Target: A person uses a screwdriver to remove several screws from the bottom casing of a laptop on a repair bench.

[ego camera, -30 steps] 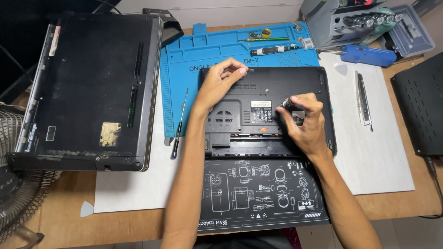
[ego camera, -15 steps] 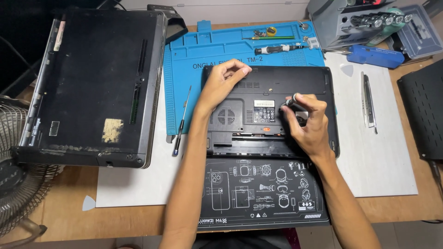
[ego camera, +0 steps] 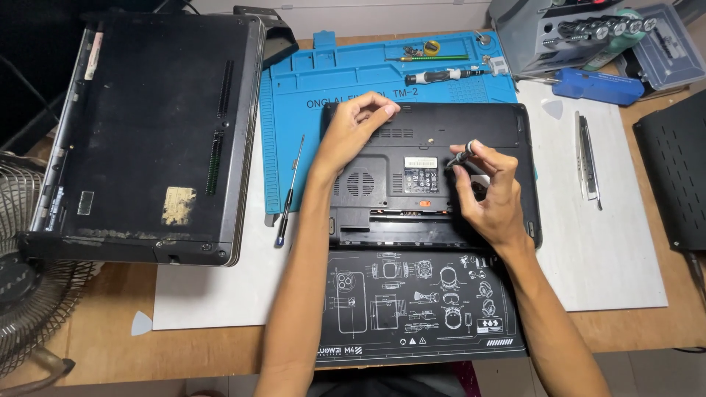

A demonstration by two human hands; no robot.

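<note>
A small black laptop (ego camera: 434, 132) lies bottom-up in front of me, partly on a blue repair mat (ego camera: 353, 73) and partly on a black printed mat (ego camera: 412, 309). My left hand (ego camera: 354, 126) rests on the laptop's upper left corner, fingers curled on its edge. My right hand (ego camera: 493, 187) holds a small screwdriver (ego camera: 462, 155) upright, its tip down on the laptop's underside near a white label (ego camera: 421, 179).
A larger black laptop (ego camera: 147, 132) lies bottom-up at the left. A thin blue-handled screwdriver (ego camera: 288, 195) lies between the two laptops. Tools, a grey bit case (ego camera: 559, 33), a blue tool (ego camera: 596, 84), tweezers (ego camera: 587, 158) and a fan (ego camera: 22, 294) surround the work.
The camera view has shifted slightly. My right hand has moved a little left along the laptop's underside with the screwdriver; my left hand has stayed on the corner.
</note>
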